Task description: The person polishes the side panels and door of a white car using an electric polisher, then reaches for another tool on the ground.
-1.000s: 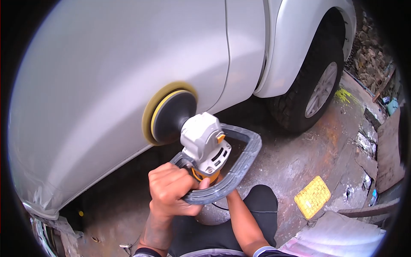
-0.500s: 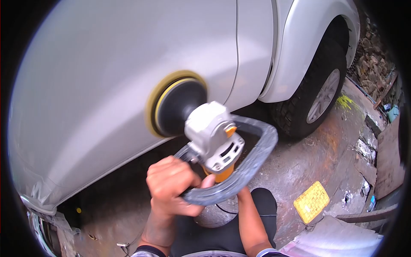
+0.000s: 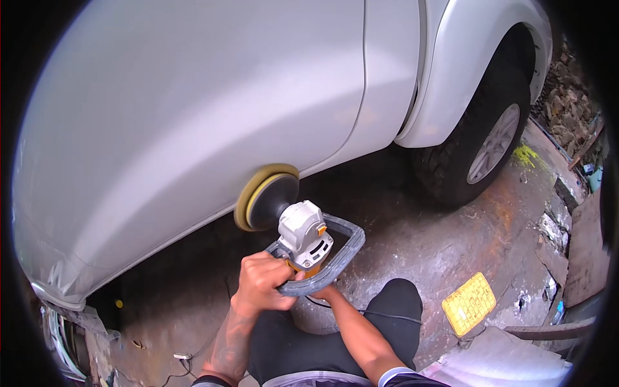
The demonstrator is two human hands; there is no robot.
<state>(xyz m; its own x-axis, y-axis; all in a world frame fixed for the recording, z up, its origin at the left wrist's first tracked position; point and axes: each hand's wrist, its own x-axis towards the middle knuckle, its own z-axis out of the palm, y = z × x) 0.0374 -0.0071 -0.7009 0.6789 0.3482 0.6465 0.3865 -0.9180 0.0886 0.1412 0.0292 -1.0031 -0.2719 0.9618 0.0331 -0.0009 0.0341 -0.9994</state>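
A polisher (image 3: 302, 229) with a white head, an orange body and a grey loop handle is angled up toward the car. Its round yellow pad (image 3: 250, 200) touches the lower edge of the light-coloured car panel (image 3: 193, 129). My left hand (image 3: 263, 282) is closed round the left side of the loop handle. Behind the handle, at the orange body, my right hand (image 3: 325, 292) holds the tool from below; its fingers are mostly hidden.
A black tyre (image 3: 474, 138) stands at the right under the wheel arch. On the stained floor (image 3: 412, 238) lies a yellow textured pad (image 3: 469, 304). A dark cable (image 3: 387, 315) crosses by my knee. Rubble (image 3: 567, 106) and boards (image 3: 585, 248) line the right side.
The polisher and both hands first moved up and slightly right, then came down and back toward me. Its pad dropped from higher on the panel to the lower edge.
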